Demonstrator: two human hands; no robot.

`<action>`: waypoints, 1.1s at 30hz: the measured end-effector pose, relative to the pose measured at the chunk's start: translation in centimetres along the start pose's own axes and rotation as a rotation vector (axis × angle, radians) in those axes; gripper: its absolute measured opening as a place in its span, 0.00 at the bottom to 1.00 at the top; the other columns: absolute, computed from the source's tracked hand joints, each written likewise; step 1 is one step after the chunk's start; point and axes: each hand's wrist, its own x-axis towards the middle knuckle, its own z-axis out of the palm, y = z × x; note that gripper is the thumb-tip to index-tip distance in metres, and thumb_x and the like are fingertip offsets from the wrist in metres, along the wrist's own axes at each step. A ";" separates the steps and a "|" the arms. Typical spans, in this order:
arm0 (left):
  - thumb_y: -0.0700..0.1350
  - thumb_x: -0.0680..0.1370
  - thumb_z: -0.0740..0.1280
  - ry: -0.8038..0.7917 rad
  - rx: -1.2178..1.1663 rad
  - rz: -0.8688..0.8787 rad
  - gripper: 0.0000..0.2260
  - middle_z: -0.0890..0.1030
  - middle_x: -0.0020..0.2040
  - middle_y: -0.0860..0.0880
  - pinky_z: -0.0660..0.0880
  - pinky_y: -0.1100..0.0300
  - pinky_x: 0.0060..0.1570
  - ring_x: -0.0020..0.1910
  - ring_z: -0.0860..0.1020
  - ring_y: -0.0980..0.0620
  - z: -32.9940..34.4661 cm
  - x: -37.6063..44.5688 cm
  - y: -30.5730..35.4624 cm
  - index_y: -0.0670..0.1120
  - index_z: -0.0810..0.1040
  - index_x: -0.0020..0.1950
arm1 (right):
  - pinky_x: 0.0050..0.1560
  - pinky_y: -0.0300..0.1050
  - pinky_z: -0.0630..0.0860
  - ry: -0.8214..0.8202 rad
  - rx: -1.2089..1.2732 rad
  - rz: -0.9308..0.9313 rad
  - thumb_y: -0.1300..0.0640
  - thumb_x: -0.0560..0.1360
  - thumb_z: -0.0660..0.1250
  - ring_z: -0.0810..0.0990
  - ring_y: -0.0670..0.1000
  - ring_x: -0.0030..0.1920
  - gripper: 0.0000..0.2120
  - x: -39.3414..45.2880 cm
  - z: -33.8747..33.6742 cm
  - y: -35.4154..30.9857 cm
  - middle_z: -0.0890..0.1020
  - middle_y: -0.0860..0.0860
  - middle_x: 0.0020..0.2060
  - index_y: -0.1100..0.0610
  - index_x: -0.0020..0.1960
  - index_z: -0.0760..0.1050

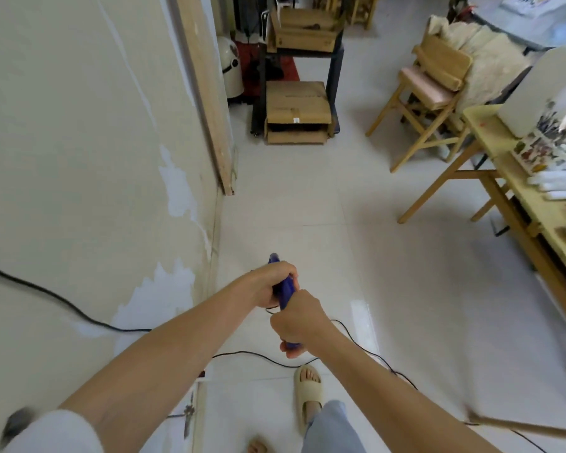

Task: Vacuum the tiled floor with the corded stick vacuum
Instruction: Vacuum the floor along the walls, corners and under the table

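Two hands on one vacuum (285, 294), item held at arm's length over the floor (307, 197).

Grip: left hand (272, 282) wrapped round the upper part of the blue handle; right hand (296, 322) wrapped round the lower part, just below the left and nearly touching it. Both clenched on the handle.

Appearance: only a short run of deep blue, glossy plastic shows between and past the fingers, with a small tip above the left hand and a stub under the right. Shaft, body and floor head are hidden behind hands and forearms; their form cannot be told.

Cord (252, 354): thin, black, loose on the tiles below the grip, running out to either side. A thicker black cable (46, 292) lies against the wall (79, 125) to the left of the grip.

Handling, judged: rigid stick, probably light enough for one hand though held with two; smooth plastic may slip in a damp palm. Hold at the handle as now. The cord is limp and liable to snag the sandal (308, 392) just beneath the grip, or the table (490, 132) legs to its right.
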 end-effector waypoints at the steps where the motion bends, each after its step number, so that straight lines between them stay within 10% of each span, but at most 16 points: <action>1: 0.37 0.73 0.61 0.013 0.006 -0.009 0.07 0.76 0.27 0.47 0.72 0.61 0.36 0.28 0.73 0.52 -0.5 -0.1 -0.1 0.41 0.72 0.35 | 0.21 0.39 0.73 0.001 0.026 0.002 0.67 0.73 0.57 0.77 0.52 0.29 0.07 0.1 0.7 -0.1 0.74 0.57 0.49 0.60 0.51 0.66; 21: 0.37 0.79 0.60 0.147 -0.115 0.026 0.02 0.70 0.31 0.45 0.71 0.61 0.27 0.28 0.70 0.53 -0.3 12.9 10.5 0.41 0.67 0.46 | 0.23 0.39 0.74 0.045 0.063 -0.031 0.69 0.72 0.59 0.76 0.50 0.27 0.15 16.9 -4.8 -3.4 0.73 0.54 0.44 0.59 0.57 0.64; 33: 0.37 0.78 0.59 0.246 -0.103 0.061 0.05 0.72 0.27 0.46 0.72 0.60 0.28 0.26 0.70 0.50 0.6 23.6 18.5 0.41 0.67 0.42 | 0.38 0.52 0.82 0.083 -0.016 -0.083 0.68 0.69 0.62 0.81 0.59 0.45 0.16 29.7 -9.9 -5.5 0.74 0.54 0.46 0.59 0.55 0.65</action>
